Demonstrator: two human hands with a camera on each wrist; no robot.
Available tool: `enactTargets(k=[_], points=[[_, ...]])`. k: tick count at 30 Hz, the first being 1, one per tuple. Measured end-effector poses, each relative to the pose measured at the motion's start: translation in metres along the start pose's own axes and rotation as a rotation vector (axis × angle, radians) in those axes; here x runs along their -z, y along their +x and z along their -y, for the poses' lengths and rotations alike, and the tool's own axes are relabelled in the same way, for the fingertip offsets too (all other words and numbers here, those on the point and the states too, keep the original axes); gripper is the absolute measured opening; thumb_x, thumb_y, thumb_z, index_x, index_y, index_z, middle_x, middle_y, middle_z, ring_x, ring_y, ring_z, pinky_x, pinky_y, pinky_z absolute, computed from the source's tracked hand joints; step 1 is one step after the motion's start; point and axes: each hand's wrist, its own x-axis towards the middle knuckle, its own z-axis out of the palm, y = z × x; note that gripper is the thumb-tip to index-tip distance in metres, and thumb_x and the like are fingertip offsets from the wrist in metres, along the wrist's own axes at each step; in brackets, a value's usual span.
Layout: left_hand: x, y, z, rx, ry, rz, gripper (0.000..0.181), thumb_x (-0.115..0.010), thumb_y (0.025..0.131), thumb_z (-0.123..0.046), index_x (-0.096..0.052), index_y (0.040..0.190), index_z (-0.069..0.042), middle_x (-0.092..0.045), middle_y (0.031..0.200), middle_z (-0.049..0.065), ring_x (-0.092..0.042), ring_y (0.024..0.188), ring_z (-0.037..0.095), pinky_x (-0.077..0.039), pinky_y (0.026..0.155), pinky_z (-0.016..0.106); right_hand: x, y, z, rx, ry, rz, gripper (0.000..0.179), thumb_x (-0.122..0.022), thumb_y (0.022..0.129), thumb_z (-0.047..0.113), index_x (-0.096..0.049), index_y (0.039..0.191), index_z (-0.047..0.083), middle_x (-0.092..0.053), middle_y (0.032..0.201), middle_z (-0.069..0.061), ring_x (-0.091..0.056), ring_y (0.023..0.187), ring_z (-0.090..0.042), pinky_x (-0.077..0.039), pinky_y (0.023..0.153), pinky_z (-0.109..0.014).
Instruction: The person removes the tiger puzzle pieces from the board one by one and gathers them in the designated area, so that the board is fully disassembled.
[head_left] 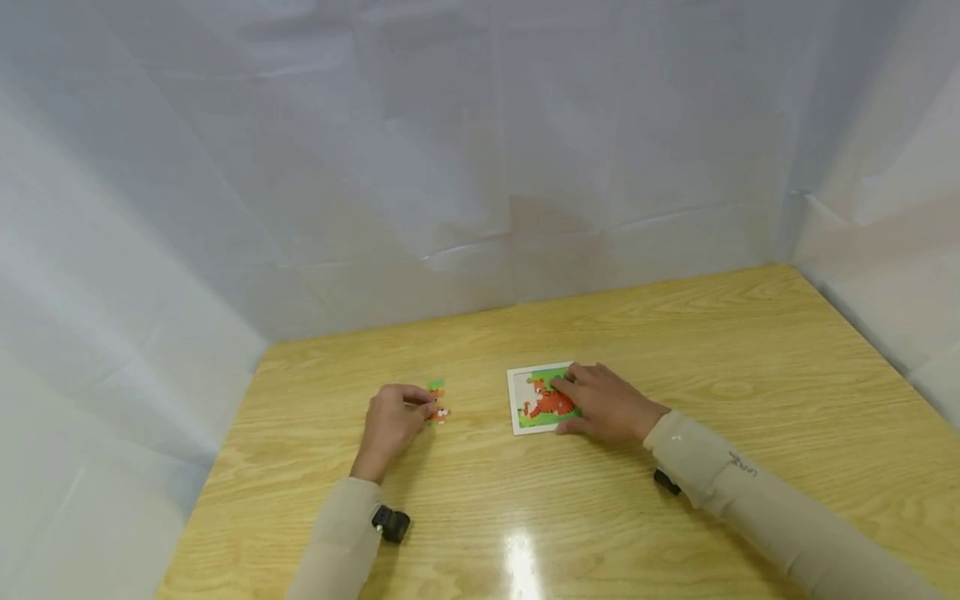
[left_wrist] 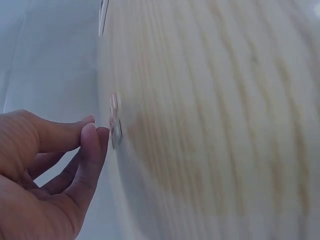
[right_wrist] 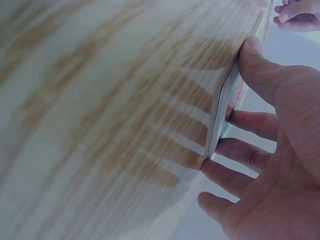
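Note:
My left hand [head_left: 393, 423] is beside a small group of puzzle pieces [head_left: 439, 413], left of the puzzle board. In the left wrist view its thumb and index fingertips meet right by the pieces [left_wrist: 115, 131], which appear edge-on. Whether a piece lies between those fingertips cannot be seen. My right hand [head_left: 606, 404] rests on the right part of the white-framed puzzle board [head_left: 526, 431], partly covering its orange animal picture on green. The right wrist view shows the thumb [right_wrist: 255, 55] at the board's edge, with spread fingers touching its surface and corner. A pale gap shows at the picture's upper left.
Board and pieces lie on a wood-grain table [head_left: 480, 500]. White sheeting [head_left: 450, 167] hangs behind the table and along both sides. Each wrist carries a black camera, the left camera [head_left: 392, 523] being easier to see.

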Motion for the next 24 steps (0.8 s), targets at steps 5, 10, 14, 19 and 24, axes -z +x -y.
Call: enactTargets(k=[5,10,14,19,24], points=[[-0.009,0.002,-0.011,-0.045,0.008,0.023,0.007,-0.075,0.091,-0.004,-0.079,0.097,-0.001,-0.075,0.09,0.009,-0.071,0.075,0.018,-0.058,0.063,0.031,0.0,0.0,0.0,0.006,-0.001,-0.007,0.073,-0.07,0.094,0.044,-0.05,0.145,-0.004,-0.055,0.124,-0.015,-0.051,0.105,-0.026,-0.042,0.1,-0.045],[-0.022,0.004,-0.024,-0.082,0.036,0.061,0.005,-0.076,0.091,-0.007,-0.079,0.094,-0.005,-0.074,0.09,0.005,-0.068,0.081,0.018,-0.057,0.073,0.036,0.0,0.0,0.0,0.0,0.001,-0.001,0.073,-0.07,0.094,0.044,-0.05,0.146,-0.003,-0.055,0.124,-0.014,-0.051,0.105,-0.025,-0.042,0.1,-0.045],[-0.033,0.004,-0.037,-0.119,0.05,0.114,0.006,-0.077,0.091,-0.009,-0.079,0.095,-0.005,-0.073,0.09,0.004,-0.067,0.083,0.017,-0.057,0.076,0.037,0.0,-0.001,0.0,-0.003,-0.003,-0.002,0.073,-0.07,0.094,0.044,-0.05,0.146,-0.003,-0.055,0.123,-0.013,-0.052,0.105,-0.024,-0.042,0.1,-0.045],[-0.047,0.003,-0.05,-0.173,0.061,0.184,0.01,-0.077,0.091,-0.009,-0.078,0.099,-0.003,-0.073,0.091,0.006,-0.067,0.082,0.016,-0.057,0.074,0.034,-0.001,0.0,-0.001,-0.012,-0.006,0.004,0.074,-0.07,0.094,0.045,-0.05,0.146,-0.002,-0.054,0.124,-0.013,-0.052,0.106,-0.024,-0.041,0.102,-0.045],[-0.059,0.002,-0.056,-0.218,0.063,0.232,0.014,-0.078,0.09,-0.009,-0.077,0.101,-0.002,-0.074,0.092,0.007,-0.067,0.08,0.014,-0.056,0.072,0.031,-0.002,0.001,-0.002,-0.018,-0.003,0.008,0.074,-0.07,0.094,0.046,-0.05,0.146,-0.001,-0.054,0.123,-0.012,-0.052,0.107,-0.024,-0.041,0.102,-0.045]])
